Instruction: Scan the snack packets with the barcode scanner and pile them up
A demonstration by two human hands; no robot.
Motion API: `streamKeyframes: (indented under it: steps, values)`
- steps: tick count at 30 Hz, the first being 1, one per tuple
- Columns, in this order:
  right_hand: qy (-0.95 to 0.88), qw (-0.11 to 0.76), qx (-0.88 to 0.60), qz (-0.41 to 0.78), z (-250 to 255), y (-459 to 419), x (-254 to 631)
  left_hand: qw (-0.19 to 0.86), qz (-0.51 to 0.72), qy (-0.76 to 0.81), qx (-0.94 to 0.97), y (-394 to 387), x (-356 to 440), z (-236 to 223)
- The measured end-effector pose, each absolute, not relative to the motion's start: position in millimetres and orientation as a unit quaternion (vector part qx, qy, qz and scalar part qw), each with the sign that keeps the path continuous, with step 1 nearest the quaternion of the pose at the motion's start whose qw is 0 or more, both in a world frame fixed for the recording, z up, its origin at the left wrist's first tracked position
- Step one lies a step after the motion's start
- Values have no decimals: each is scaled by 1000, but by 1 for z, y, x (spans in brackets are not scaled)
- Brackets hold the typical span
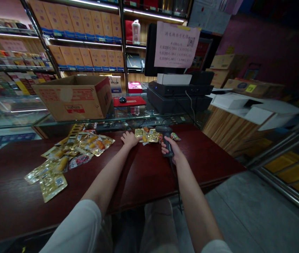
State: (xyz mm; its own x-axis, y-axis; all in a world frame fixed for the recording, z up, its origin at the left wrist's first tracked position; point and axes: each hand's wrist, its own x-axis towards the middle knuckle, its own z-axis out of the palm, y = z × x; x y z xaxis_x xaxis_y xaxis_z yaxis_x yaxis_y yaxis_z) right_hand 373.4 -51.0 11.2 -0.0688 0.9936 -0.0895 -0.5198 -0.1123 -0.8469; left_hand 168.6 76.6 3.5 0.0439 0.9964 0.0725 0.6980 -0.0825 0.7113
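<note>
"What's in the right hand (pixel 176 150)?"
"A dark, pistol-shaped plastic scanner (pixel 164 130) — fingers wrapped round its handle, cable (pixel 174 172) trailing down past the table edge."
"And the left hand (pixel 129 140)?"
"Palm down, fingers spread, just beside a small row of shiny gold and clear plastic food packets (pixel 153 136). (Whether the thumb touches one, I can't tell.)"
"Where's the row, exactly?"
"Between the hands, toward the far side of the dark red wooden table (pixel 141 172); the scanner's head overlaps its right part."
"More packets?"
"A larger, loose heap of gold foil packets (pixel 87 144) — left of the left hand, before an open brown cardboard box (pixel 70 100)."
</note>
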Motion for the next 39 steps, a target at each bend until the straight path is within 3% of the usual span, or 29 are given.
streamKeyframes:
  steps: [4, 10, 20, 27, 32, 36, 39]
  values:
    - [-340, 576, -362, 650, 12, -51, 372, 336, 296, 620, 644, 88, 166, 5]
    - [-357, 553, -366, 658, 11, -52, 364, 372, 253, 609, 654, 89, 138, 10]
    - [-401, 489, -318, 706, 17, -61, 347, 654, 434, 348, 514, 39, 62, -7]
    - [-444, 402, -319, 734, 13, -68, 334, 679, 468, 305, 476, 36, 52, -9]
    - [-455, 388, -309, 739, 7, -64, 334, 658, 474, 308, 498, 38, 53, -11]
    - [-460, 378, -295, 748, 6, -63, 337, 614, 473, 339, 533, 40, 54, -12]
    - [-459, 379, -295, 747, 8, -65, 338, 516, 453, 399, 607, 41, 52, -6]
